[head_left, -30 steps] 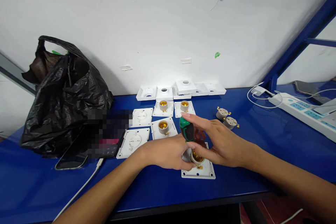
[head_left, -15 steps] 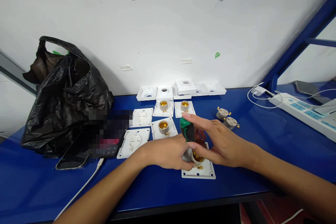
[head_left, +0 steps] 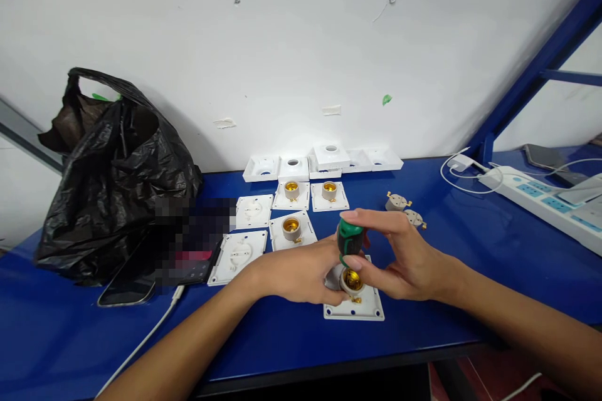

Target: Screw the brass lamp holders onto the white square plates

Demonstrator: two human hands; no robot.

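Between the fingers and thumb of my right hand (head_left: 399, 257) is a green-and-black screwdriver (head_left: 351, 243), nearly upright over a lamp socket (head_left: 352, 282) with a gold-coloured lining. That socket sits on a square white base plate (head_left: 367, 310) near the table's front. My left hand (head_left: 305, 272) is closed around the socket's left side, its thumb at the front; its other fingers are partly hidden. The screwdriver's tip is hidden inside or behind the socket. Behind my left hand, another lamp socket (head_left: 291, 229) stands on its own white plate.
White covers (head_left: 294, 169) line the wall behind more plates. Loose sockets (head_left: 397, 202) lie right of the hands. A black plastic bag (head_left: 117, 182) and a phone (head_left: 126, 282) with a white cable are at left. A power strip (head_left: 545, 197) is at right.
The screwdriver handle has shifted slightly right and down, and my right fingers have changed their grip on it. My left hand stays at the socket. The whole view has shifted a little.
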